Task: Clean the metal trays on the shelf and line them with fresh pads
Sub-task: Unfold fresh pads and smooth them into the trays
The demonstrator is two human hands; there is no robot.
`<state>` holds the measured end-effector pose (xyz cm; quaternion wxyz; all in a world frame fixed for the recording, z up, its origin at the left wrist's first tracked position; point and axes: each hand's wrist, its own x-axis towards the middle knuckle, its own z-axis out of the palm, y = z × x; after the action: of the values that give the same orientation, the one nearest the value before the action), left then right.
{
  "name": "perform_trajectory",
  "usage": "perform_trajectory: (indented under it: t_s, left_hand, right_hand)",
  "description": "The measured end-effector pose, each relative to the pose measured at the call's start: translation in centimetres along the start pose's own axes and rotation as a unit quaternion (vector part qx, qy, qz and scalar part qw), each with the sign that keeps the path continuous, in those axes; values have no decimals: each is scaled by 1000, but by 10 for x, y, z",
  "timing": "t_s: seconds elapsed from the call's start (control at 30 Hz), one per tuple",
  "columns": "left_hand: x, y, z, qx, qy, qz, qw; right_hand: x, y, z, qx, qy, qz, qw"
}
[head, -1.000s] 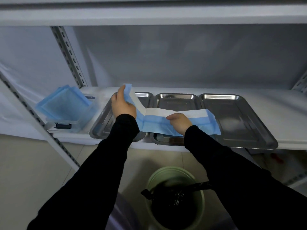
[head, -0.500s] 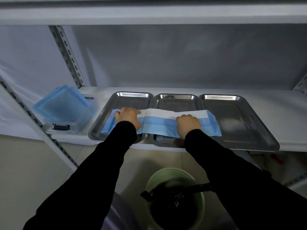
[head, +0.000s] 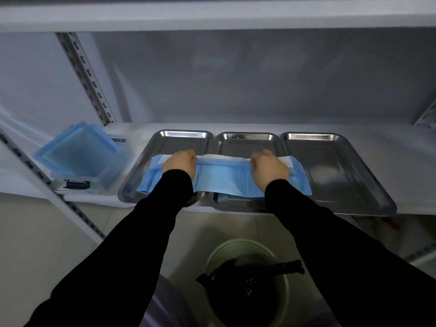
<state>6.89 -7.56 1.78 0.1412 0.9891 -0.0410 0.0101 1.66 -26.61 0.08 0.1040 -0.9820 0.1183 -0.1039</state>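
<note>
Three metal trays stand side by side on the white shelf: a left tray point(head: 181, 139), a smaller middle tray point(head: 247, 142) and a large right tray point(head: 342, 166). A blue pad point(head: 221, 178) with a white far edge lies stretched across the near halves of all three trays. My left hand point(head: 180, 162) grips the pad's far edge over the left tray. My right hand point(head: 269, 167) grips the same edge above the seam between the middle and right trays. Both sets of fingers are curled over the white strip.
A clear plastic box point(head: 94, 171) holding a stack of blue pads point(head: 77, 149) sits at the shelf's left end. A slotted upright point(head: 87, 76) rises behind it. On the floor below stands a green bin point(head: 247, 279) lined with a black bag.
My left hand swung the raised end of the pad down onto the left tray. Both hands then drew the pad flat and slid to its far edge.
</note>
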Motion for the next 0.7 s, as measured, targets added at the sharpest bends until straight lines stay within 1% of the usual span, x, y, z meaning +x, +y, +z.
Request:
perform_trajectory:
  t_s: [0.1,0.2,0.33,0.43,0.53,0.63,0.7]
  left_hand:
    - [2,7,-1,-37,23,0,999]
    - [2,13,-3,-73,33,-6,997]
    - [0,16,-7,-120,50,17,991]
    - [-5,18,-11,-132,56,29,989]
    - [-7,18,-15,-106,49,9,993]
    - [-6,16,-17,-95,23,4,995]
    - [-9,16,-20,-97,19,-5,995]
  right_hand:
    - [3,0,-5,35,43,10,998]
    - [4,-3,-7,34,93,6,995]
    - [6,-3,-9,76,93,18,993]
    - [5,-1,-12,59,111,-2,992]
    - [1,-3,-18,32,76,1,997]
    - [0,-3,-20,44,47,12,998]
    - [0,-3,-19,54,12,-9,998]
